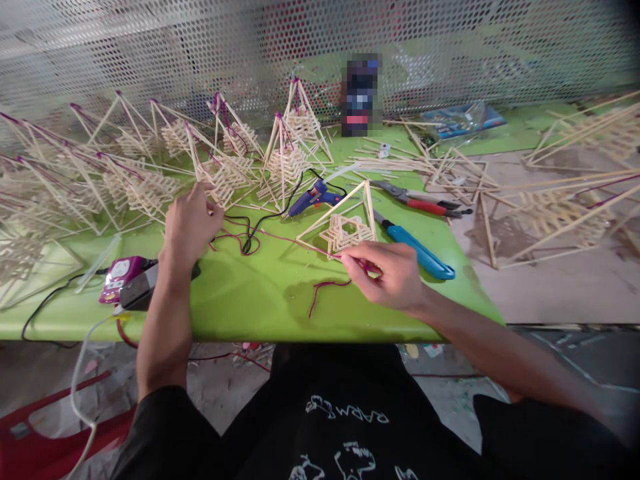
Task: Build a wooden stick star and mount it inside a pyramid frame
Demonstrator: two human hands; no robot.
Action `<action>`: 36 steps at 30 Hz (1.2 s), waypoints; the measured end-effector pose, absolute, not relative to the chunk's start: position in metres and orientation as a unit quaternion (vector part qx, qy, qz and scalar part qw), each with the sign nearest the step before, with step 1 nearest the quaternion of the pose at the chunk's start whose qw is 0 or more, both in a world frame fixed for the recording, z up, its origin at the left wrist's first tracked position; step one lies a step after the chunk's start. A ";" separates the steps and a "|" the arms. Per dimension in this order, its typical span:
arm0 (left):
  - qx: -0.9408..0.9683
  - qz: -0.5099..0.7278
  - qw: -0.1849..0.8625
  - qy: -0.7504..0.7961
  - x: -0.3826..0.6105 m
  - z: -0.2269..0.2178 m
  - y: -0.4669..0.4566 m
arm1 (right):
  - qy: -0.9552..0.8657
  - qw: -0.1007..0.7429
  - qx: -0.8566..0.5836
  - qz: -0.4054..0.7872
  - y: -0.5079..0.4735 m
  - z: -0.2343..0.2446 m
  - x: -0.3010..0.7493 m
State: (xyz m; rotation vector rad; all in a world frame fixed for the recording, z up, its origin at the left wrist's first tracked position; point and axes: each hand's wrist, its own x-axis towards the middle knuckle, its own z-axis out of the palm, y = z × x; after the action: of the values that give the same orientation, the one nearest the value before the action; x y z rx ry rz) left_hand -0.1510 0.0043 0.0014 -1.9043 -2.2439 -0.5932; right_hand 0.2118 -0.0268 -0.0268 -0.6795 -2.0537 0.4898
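Note:
My right hand (387, 270) is closed in a pinch on a thin purple thread (295, 239), whose loose tail hangs over the green table. Just beyond that hand stands a small frame of wooden sticks (370, 203) with a stacked, star-like stick base (345, 230). My left hand (193, 223) is curled shut at the edge of the finished-looking stick pyramids (225, 177); what its fingers hold, if anything, is hidden. Loops of the thread lie beside it. Behind the small frame lies a blue glue gun (315, 197).
Right of the frame lie a blue utility knife (420, 252) and red-handled pliers (423, 203). A purple power socket (123, 277) with cords sits at left. Several stick pyramids crowd the back left. Larger stick frames (565, 207) stand at right, before a perforated metal screen (200, 60).

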 end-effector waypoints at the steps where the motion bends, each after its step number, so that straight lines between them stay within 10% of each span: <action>1: -0.636 -0.203 0.090 -0.739 -0.147 0.002 0.003 | -0.844 0.430 -0.258 0.190 -0.027 -0.029 0.210; 5: -0.717 -0.349 0.082 -0.598 -0.104 0.002 -0.015 | -0.879 0.381 -0.225 0.179 -0.026 -0.041 0.204; 10: -0.809 -0.351 -0.303 -0.361 -0.027 -0.009 -0.048 | -0.887 0.360 -0.226 0.181 -0.024 -0.045 0.202; 15: -0.717 -0.378 -0.420 -0.409 -0.009 -0.026 -0.049 | -0.882 0.361 -0.248 0.174 -0.024 -0.041 0.203; 30: -0.771 -0.350 -0.262 -0.462 -0.035 -0.024 -0.037 | -0.859 0.401 -0.276 0.159 -0.017 -0.029 0.223; 36: -0.781 -0.326 -0.212 -0.488 -0.057 -0.029 -0.027 | -0.931 0.284 -0.219 0.061 -0.022 -0.052 0.229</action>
State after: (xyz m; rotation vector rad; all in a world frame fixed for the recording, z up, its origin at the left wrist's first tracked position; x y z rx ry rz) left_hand -0.0572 -0.0268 -0.0285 -2.8521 -1.7836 -1.1923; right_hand 0.2291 -0.0221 -0.0525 -0.5854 -2.4922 0.1639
